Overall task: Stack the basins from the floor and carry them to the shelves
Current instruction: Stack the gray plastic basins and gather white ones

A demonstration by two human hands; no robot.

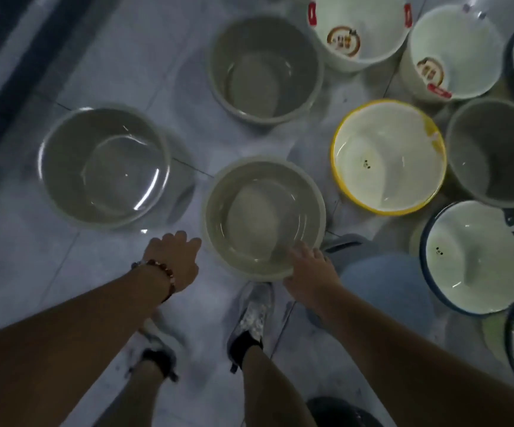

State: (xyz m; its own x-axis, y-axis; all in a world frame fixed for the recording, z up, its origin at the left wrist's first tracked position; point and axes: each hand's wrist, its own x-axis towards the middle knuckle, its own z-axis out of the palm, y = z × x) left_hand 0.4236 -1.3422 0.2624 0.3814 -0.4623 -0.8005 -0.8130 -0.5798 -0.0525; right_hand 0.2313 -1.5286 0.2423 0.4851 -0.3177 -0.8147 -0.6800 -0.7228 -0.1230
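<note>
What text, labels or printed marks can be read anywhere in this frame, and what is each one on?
None can be read.
White basin with red handles: round brown-and-orange emblem on its inner wall, characters too blurred.
Neighbouring white basin: similar emblem and a red tag at the rim, both illegible.
Yellow-rimmed basin: tiny dark mark inside, too small.
Dark-rimmed basin: same kind of small mark, unreadable.
Grey basins: no markings visible.

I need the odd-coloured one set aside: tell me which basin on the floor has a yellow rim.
The yellow-rimmed basin, white inside, stands just right of the grey basin that the right hand touches. The others have grey, white or dark blue rims.
</note>
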